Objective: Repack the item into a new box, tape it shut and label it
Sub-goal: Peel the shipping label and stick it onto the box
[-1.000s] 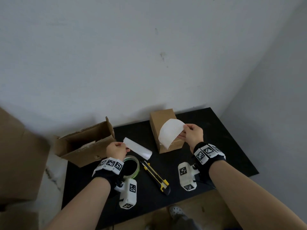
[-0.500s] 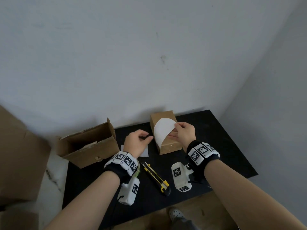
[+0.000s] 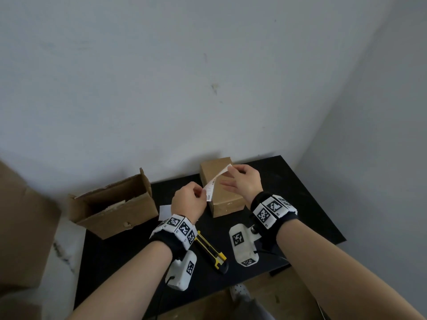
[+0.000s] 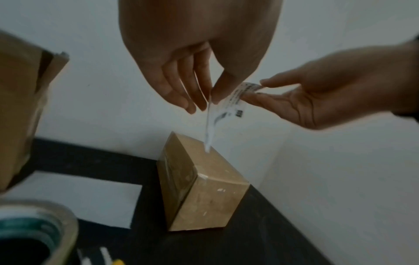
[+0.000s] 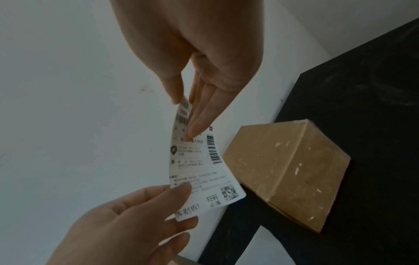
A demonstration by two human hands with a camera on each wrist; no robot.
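Observation:
A small closed brown box (image 3: 225,195) (image 4: 204,190) (image 5: 288,170), sealed with clear tape, stands on the black table (image 3: 300,204). Above it hangs a white shipping label (image 3: 213,184) (image 4: 223,111) (image 5: 201,166) printed with barcodes, stretched between both hands. My left hand (image 3: 188,202) (image 4: 204,89) pinches its near end. The far end is pinched by my right hand (image 3: 240,181) (image 5: 186,107), thumb against straight fingers. The label does not touch the box.
An open, empty brown carton (image 3: 113,204) sits at the table's left. A white backing sheet (image 3: 164,211) (image 4: 75,195) lies between carton and box. A tape roll (image 4: 34,231) and a yellow utility knife (image 3: 211,252) lie near the front edge. Walls close in behind and on the right.
My left hand let go of the backing sheet, which now lies on the table, and came over to take the label's near end. The label now spans both hands above the box.

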